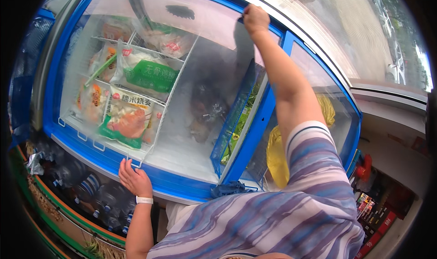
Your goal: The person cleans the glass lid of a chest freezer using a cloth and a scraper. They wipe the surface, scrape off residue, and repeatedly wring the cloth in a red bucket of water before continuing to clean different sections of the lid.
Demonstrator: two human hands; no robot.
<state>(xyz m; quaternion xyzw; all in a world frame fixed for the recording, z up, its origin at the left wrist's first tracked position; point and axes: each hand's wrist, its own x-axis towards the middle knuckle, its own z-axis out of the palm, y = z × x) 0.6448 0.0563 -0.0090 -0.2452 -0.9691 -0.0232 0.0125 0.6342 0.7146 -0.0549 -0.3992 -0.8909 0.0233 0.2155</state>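
A blue-framed chest freezer (184, 187) stands before me. My left hand (136, 179) lies at its front rim, fingers slightly apart, touching or close to a white wire hook of the basket (174, 85). My right hand (256, 19) reaches across to the far rim with curled fingers; a small dark part shows at the fingertips, and what it grips is unclear. In the basket are a green-and-white bag of frozen food (150, 73), a bag with a green base (128, 117) and several other bags. Dark bagged items (206, 112) lie on the frosty floor beside it.
A blue mesh divider (235, 122) with green packets stands right of the middle. Yellow plastic bags (278, 158) sit in the right section. Large water bottles (102, 194) lie below the front left. Dark cloth (232, 188) rests on the front rim. A window (358, 30) runs behind.
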